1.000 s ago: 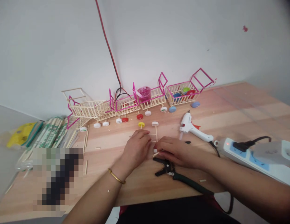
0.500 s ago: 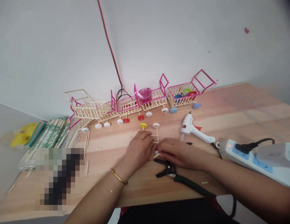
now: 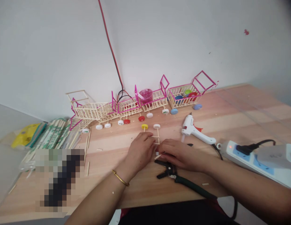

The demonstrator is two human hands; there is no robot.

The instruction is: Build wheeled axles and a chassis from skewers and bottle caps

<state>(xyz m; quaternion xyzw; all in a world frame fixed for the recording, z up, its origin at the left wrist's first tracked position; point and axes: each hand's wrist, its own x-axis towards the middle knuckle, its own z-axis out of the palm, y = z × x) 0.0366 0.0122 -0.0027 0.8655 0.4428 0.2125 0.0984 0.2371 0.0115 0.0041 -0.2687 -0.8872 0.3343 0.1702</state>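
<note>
Between my hands lies a small frame of thin wooden sticks (image 3: 158, 134), with a yellow bottle cap (image 3: 144, 126) and a white bottle cap (image 3: 157, 126) as wheels at its far end. My left hand (image 3: 141, 149) is closed around the frame's left side, its fingertips hiding part of it. A short wooden stick (image 3: 158, 157) pokes out from the pinched fingers of my right hand (image 3: 174, 153), which rests at the frame's near right. Just below that hand, cutting pliers (image 3: 170, 170) with a dark green handle lie with jaws apart.
A white glue gun (image 3: 189, 126) lies right of my hands, near a power strip (image 3: 250, 159) with a lit red light. Several stick carts (image 3: 128, 107) with cap wheels line the wall. Bagged sticks (image 3: 52, 134) lie at the left, loose sticks (image 3: 87, 168) nearby.
</note>
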